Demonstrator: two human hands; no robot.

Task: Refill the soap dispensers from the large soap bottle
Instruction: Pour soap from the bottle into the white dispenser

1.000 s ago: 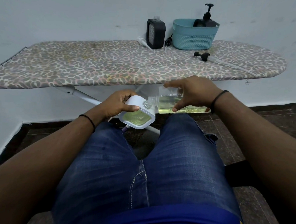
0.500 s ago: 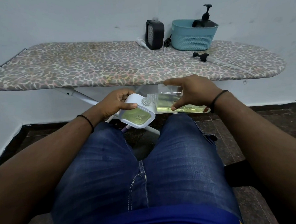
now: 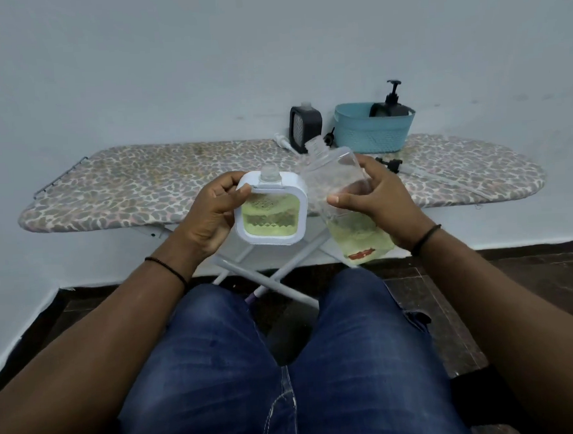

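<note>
Hands were raised above the lap, each clamped on a container. The left hand (image 3: 212, 214) gripped the white square soap dispenser (image 3: 271, 214) by its side, upright with its open neck on top and pale green soap showing through its window. The right hand (image 3: 374, 199) wrapped around the large clear soap bottle (image 3: 340, 194), tilted with its uncapped neck up and leaning left, green soap pooled in its lower end. The two containers were just beside each other, necks apart. Behind them on the ironing board (image 3: 137, 188) stood a dark dispenser (image 3: 305, 128), a teal basket (image 3: 373, 131) holding a black pump bottle (image 3: 392, 105), and a loose pump (image 3: 392, 165).
</note>
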